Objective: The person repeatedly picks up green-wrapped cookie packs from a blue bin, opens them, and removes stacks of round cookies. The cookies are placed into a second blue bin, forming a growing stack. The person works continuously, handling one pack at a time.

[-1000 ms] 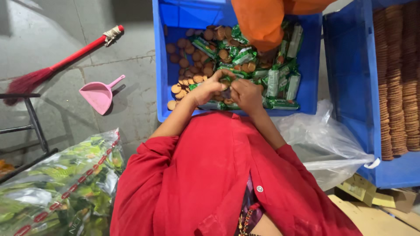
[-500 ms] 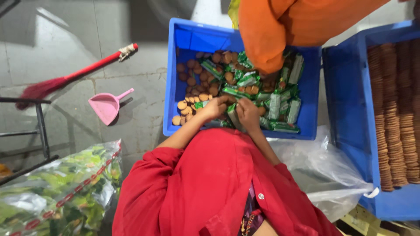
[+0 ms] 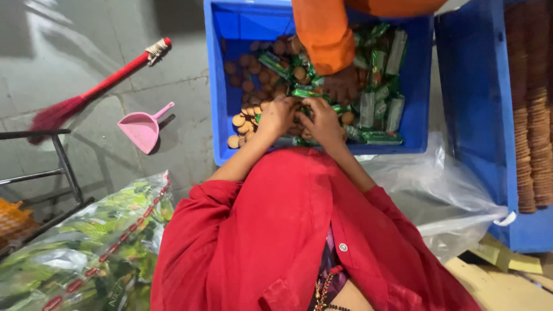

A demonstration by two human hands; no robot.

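Presently, all positions taken from the blue crate.

Item 1. Blue crate: on the grey floor directly ahead of the person in the red garment. Inside it, loose round brown biscuits lie toward its left side; green-wrapped biscuit packs are heaped toward its right and near wall.

Item 2. Left hand: inside the crate at its near wall, beside the loose biscuits. Fingers curled inward; the grip looks partly closed about something small, though what it has cannot be told.

Item 3. Right hand: just beside the left, touching or nearly so. Fingers bent around a green wrapper at the fingertips; whether it is held firmly cannot be told.

Item 4. Co-worker's hand: reaches into the crate from its far side, below an orange sleeve, resting among the packs just beyond item 3.

Item 5. Second blue crate: right of the first, holding stacked rows of biscuits.

Item 6. Clear plastic bag: crumpled at the first crate's near right corner.

Item 7. Pink dustpan and red-handled broom: on the floor left of the crate.

Step judged in hand: working on one pack or a small stack of biscuits between both hands. The next move would call for a firm two-handed hold and room kept from the co-worker's hand.
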